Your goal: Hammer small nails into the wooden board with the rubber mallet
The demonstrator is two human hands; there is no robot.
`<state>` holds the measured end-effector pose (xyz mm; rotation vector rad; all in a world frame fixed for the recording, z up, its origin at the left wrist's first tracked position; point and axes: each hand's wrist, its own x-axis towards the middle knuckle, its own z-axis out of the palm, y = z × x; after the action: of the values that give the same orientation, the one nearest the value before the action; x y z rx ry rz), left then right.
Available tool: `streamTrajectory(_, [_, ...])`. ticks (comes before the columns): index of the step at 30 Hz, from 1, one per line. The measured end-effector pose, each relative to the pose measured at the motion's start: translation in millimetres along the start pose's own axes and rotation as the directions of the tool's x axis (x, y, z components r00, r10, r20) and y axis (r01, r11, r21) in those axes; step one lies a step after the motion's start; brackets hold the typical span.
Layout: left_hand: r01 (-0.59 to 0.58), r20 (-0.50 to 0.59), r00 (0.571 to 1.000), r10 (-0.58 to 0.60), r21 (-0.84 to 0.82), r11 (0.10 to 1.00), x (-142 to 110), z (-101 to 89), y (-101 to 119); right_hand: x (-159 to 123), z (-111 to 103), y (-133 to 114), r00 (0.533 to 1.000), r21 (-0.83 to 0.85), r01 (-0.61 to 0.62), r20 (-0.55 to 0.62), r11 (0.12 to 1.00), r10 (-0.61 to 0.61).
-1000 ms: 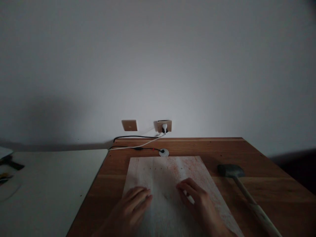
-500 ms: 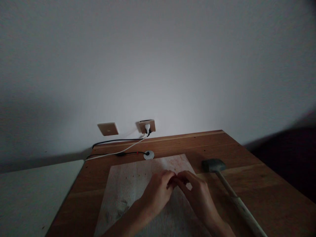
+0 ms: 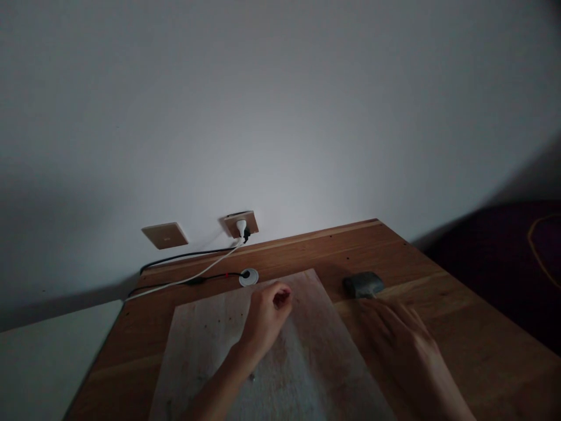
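Left hand [image 3: 266, 313] curled over board [image 3: 311, 362], cannot tell if grip holds anything, right hand [image 3: 405, 336] blurred by mallet [image 3: 364, 284], grip unclear, wall plate [image 3: 165, 235] mark illegible.

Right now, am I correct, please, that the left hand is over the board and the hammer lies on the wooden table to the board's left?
Not quite: the head view shows the hammer on the wooden table to the right of the board, not the left; the left hand is over the board.
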<state>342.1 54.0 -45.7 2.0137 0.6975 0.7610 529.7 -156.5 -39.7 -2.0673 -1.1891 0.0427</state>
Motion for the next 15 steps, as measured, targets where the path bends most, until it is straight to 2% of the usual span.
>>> streamTrajectory(3, [-0.017,0.026,1.000,0.016,0.046,0.999,2,7.9,-4,-15,-14,34,0.999,-0.124,-0.012,-0.041,0.992,0.007])
streamTrajectory(6, [-0.059,0.048,0.997,0.055,0.094,0.994,1,12.2,-6,-29,-12,53,0.997,-0.212,-0.070,-0.028,0.975,0.065])
streamTrajectory(10, [-0.112,0.031,0.994,0.109,0.139,0.984,0,12.2,-8,-37,-4,56,0.984,-0.236,-0.172,-0.004,0.956,0.175])
streamTrajectory(15, [-0.124,0.027,0.992,0.122,0.174,0.977,-1,17.5,-13,-37,-1,59,0.983,-0.227,-0.176,0.009,0.958,0.183])
